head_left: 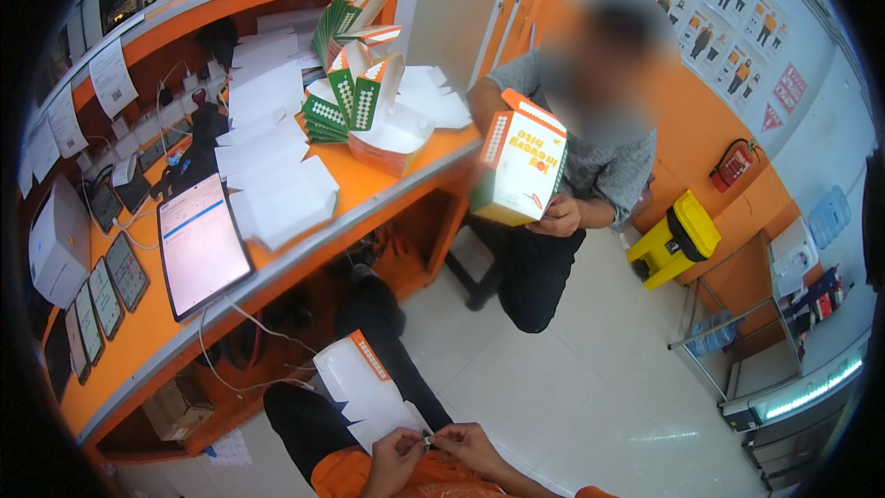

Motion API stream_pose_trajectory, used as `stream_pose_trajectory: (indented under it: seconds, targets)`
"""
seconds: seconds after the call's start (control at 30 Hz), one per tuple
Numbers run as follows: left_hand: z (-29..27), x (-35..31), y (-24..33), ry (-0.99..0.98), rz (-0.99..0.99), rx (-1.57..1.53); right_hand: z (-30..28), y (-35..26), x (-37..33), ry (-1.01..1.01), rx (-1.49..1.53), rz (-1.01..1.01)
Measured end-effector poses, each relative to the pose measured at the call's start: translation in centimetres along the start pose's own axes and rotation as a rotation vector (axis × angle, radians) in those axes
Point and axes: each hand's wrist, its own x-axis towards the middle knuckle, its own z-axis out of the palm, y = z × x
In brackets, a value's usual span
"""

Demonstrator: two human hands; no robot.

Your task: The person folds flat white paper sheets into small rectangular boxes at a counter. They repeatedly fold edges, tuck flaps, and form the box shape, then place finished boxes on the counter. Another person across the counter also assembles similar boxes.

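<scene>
An unfolded white cardboard food carton (355, 378) with an orange patterned edge rests across my lap. Over its near end, my left hand (396, 457) and my right hand (467, 447) meet with fingertips pinched together. Between them shows a small pale and dark bit, too small to name; it may be a tab of the carton or a separate piece. Across from me, a seated person holds a folded white, orange and green box (522, 166) by its side and lower corner.
The orange counter (369, 212) at the left bears flat white cartons (286, 194), folded green and orange boxes (355, 92), a tablet (203, 244) and several phones (126, 269). A white cable hangs off its edge. Farther right stand a yellow bin (676, 238) and a metal-framed rack (737, 350).
</scene>
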Motion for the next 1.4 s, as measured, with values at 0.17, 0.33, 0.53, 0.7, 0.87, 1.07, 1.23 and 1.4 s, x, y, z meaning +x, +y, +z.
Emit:
stream_pose_trajectory:
  seconds: [0.17, 0.33, 0.53, 0.7, 0.87, 1.07, 1.23, 1.4]
  targets:
    - [0.6, 0.0, 0.3, 0.021, 0.104, -0.011, 0.1, 0.3, 0.4, 0.06, -0.018, -0.01]
    - [0.9, 0.4, 0.2, -0.016, 0.051, -0.105, 0.2, -0.1, 0.6, 0.035, 0.003, -0.082]
    - [0.6, 0.8, -0.5, -0.019, 0.044, -0.167, -0.6, -0.8, 1.0, 0.017, 0.004, -0.073]
    - [0.4, 1.0, -0.8, -0.017, 0.163, -0.011, -1.0, 0.1, 1.5, -0.022, -0.11, -0.021]
    - [0.5, 1.1, -0.1, -0.028, 0.102, -0.018, -1.2, 0.9, 2.3, -0.074, -0.004, -0.122]
    - [-2.2, -1.1, 0.9, 0.148, 0.365, 0.359, -0.2, 0.2, 2.5, -0.006, -0.079, -0.191]
    - [-4.2, -4.3, -0.3, 0.794, 0.186, 0.258, 0.4, -0.4, 2.4, -0.014, -0.259, -0.123]
    - [-3.7, -2.8, -0.7, 0.598, -0.026, -0.385, 1.3, -1.2, 1.9, -0.006, -0.477, -0.331]
